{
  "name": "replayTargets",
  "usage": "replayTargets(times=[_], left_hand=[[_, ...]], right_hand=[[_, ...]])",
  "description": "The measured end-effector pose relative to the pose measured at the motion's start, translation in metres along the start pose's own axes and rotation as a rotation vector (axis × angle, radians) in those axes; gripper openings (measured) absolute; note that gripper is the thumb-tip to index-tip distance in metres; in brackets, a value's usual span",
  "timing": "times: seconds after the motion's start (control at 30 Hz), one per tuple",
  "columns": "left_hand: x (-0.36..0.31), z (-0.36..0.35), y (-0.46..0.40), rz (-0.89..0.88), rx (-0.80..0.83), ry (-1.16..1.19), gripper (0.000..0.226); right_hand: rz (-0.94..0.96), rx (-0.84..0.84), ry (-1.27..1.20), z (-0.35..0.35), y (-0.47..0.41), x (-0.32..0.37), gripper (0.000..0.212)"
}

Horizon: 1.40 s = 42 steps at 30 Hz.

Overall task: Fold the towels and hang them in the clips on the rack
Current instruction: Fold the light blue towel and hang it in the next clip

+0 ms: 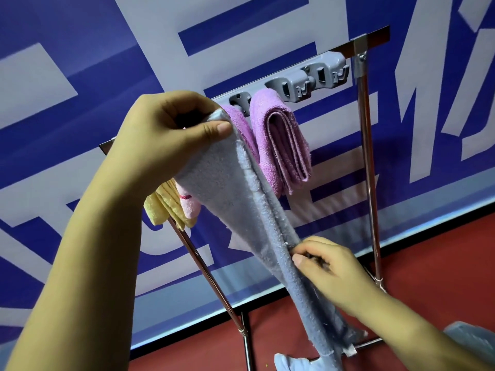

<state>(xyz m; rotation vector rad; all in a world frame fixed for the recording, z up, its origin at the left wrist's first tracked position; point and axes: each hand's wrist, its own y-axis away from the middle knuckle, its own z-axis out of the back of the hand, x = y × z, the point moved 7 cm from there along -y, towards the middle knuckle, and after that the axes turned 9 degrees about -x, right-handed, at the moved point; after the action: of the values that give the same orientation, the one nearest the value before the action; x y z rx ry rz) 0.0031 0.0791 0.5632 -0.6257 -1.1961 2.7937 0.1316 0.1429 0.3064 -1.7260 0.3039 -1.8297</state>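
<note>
blue towel [227, 188] hanging long-axis down, empty clip [294, 88] lying up-right of top grip.
left hand [166, 129] pinching top fold, nearer the clip; right hand [329, 266] pinching lower edge.

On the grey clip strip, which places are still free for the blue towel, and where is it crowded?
Free: the clips between the folded purple towel and the rack's right post. Crowded: the left part, where purple, pink and yellow towels hang behind the left hand holding the blue towel.
</note>
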Motion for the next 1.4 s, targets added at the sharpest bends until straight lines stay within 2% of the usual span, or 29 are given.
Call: replayTargets(times=[0.1, 0.2, 0.37, 0.43, 0.6, 0.7, 0.83, 0.93, 1.0, 1.03, 1.13, 1.23, 1.3, 1.4], left_hand=[[-0.002, 0.004, -0.002, 0.008, -0.032, 0.008, 0.021], [-0.003, 0.005, -0.002, -0.018, -0.048, -0.027, 0.017], [0.002, 0.006, -0.003, -0.128, -0.103, -0.201, 0.020], [0.005, 0.006, -0.003, -0.164, -0.085, -0.243, 0.022], [0.013, 0.006, -0.004, -0.142, 0.014, -0.186, 0.022], [0.021, 0.006, -0.005, -0.063, 0.059, -0.115, 0.025], [0.035, 0.005, -0.007, 0.028, 0.092, -0.059, 0.030], [0.040, 0.003, -0.008, 0.044, 0.118, -0.018, 0.025], [0.041, 0.000, -0.008, 0.036, 0.135, -0.022, 0.020], [0.041, -0.001, -0.007, 0.029, 0.145, -0.028, 0.017], [0.040, -0.004, -0.006, 0.015, 0.166, -0.024, 0.012], [0.044, -0.006, -0.005, 0.029, 0.165, -0.023, 0.028], [0.045, -0.009, -0.004, 0.023, 0.164, -0.039, 0.031], [0.049, -0.014, -0.004, -0.012, 0.129, -0.063, 0.020]], right_hand=[[0.062, -0.020, 0.021, -0.003, 0.003, 0.011, 0.027], [0.098, -0.094, 0.111, -0.002, 0.002, 0.010, 0.016], [-0.102, -0.120, -0.085, 0.003, -0.001, -0.009, 0.012], [-0.193, -0.112, -0.182, 0.005, -0.003, -0.015, 0.017], [-0.279, -0.046, -0.270, 0.008, -0.007, -0.025, 0.027], [-0.277, -0.006, -0.261, 0.008, -0.006, -0.026, 0.017], [-0.194, -0.023, -0.223, 0.012, -0.003, -0.025, 0.021], [0.059, -0.019, -0.001, 0.014, -0.002, -0.009, 0.014], [0.194, 0.061, 0.090, 0.009, -0.001, 0.001, 0.011], [0.198, 0.135, 0.100, 0.005, 0.001, 0.002, 0.014], [0.119, 0.341, 0.120, -0.008, 0.008, -0.005, 0.035], [0.029, 0.480, 0.122, -0.019, 0.011, -0.009, 0.049], [-0.058, 0.526, 0.071, -0.024, 0.010, -0.010, 0.050], [-0.186, 0.549, 0.027, -0.026, 0.010, -0.014, 0.055]])
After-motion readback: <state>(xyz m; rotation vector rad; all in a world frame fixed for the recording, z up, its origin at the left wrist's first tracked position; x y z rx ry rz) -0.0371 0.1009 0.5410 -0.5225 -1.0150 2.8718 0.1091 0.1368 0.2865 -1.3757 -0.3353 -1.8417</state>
